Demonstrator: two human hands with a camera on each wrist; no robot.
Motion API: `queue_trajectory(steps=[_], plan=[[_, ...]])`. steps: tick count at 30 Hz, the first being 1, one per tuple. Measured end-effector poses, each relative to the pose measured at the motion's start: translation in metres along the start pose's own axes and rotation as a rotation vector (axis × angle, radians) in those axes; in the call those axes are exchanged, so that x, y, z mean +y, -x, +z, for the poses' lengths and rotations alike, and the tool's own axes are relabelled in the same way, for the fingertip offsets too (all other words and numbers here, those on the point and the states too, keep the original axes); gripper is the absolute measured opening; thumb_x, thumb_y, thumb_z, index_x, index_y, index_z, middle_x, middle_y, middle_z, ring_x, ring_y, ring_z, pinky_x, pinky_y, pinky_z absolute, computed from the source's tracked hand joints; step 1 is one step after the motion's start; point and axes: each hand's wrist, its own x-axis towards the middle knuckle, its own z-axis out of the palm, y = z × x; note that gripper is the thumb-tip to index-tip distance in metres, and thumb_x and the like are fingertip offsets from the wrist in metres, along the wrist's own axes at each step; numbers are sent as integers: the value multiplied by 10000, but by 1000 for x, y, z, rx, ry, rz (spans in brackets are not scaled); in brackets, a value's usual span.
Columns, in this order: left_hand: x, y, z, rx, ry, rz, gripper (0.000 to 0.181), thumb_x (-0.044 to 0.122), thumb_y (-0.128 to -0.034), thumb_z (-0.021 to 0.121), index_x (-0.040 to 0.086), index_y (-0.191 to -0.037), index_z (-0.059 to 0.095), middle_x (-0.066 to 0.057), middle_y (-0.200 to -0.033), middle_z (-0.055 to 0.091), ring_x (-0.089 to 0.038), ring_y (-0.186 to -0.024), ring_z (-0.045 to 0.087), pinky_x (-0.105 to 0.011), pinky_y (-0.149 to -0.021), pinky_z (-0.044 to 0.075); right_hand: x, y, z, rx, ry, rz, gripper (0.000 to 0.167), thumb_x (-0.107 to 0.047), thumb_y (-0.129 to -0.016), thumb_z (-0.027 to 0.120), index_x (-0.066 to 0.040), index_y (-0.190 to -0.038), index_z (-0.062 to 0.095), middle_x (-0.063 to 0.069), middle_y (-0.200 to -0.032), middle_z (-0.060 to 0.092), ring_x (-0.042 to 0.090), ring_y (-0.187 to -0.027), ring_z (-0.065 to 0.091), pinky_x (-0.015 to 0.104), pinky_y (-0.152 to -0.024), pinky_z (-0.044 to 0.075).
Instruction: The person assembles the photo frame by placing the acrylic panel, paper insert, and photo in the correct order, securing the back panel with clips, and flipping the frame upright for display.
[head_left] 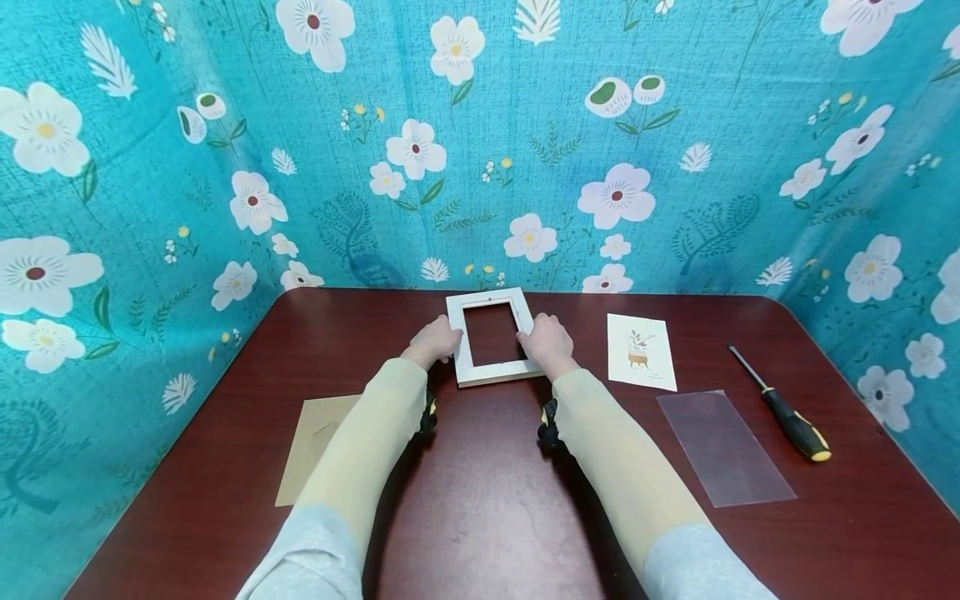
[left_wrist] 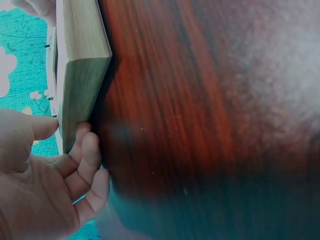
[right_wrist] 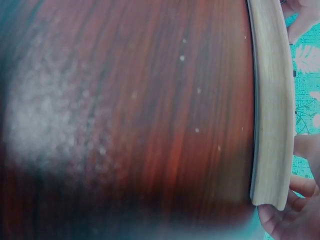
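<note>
On the table (head_left: pixel 480 483), far middle: one white frame (head_left: pixel 495 372), pinched at its left side by my left hand (head_left: pixel 435 342), at its right by my right hand (head_left: pixel 549 342). Hazard: uneven pull could twist it loose.

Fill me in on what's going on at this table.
A person is holding a white frame by its sides, left hand on one and right hand on the other, near the far edge of the table. A printed card, a clear sheet and a screwdriver lie to the right; a tan panel lies to the left, partly hidden.
</note>
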Motion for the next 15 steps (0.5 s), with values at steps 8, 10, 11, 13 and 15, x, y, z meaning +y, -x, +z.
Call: queue_trajectory(steps=[8, 10, 11, 13, 15], plan=[[-1, -3, 3, -4, 41, -10, 493, 263, -1043, 394, -25, -1437, 325, -110, -745, 549, -218, -611, 559, -313, -582, 406, 0, 0, -1, 8, -40, 16, 377, -319, -956, 591, 20, -1121, 570, 185, -1087, 571, 338, -1027, 581, 475, -857, 467], [-1, -3, 4, -4, 40, -17, 498, 272, -1043, 394, -13, -1445, 323, -101, -731, 550, -214, -603, 554, -310, -566, 404, 0, 1, -2, 13, -55, 14, 349, -310, -957, 589, 15, -1083, 574, 179, -1063, 582, 335, -1012, 585, 469, -849, 470], [-1, -3, 4, -2, 43, -18, 505, 275, -1043, 397, -10, -1451, 316, -101, -725, 554, -213, -601, 554, -308, -562, 405, 0, 2, -2, 15, -66, 12, 336, -304, -957, 589, 15, -1064, 576, 179, -1049, 586, 336, -1002, 586, 467, -845, 471], [-1, -3, 4, 4, 60, -20, 509, 279, -1040, 403, -3, -1452, 310, -104, -727, 564, -213, -600, 557, -305, -555, 409, 1, 2, -4, 23, -85, 4, 316, -290, -957, 591, 15, -1036, 576, 179, -1027, 592, 337, -990, 586, 463, -846, 469], [-1, -4, 4, 12, 89, -17, 497, 278, -1038, 408, 0, -1438, 313, -116, -748, 578, -214, -600, 559, -302, -548, 415, 1, 3, -5, 34, -99, -9, 304, -276, -957, 596, 20, -1023, 576, 183, -1015, 596, 340, -989, 585, 459, -858, 463]])
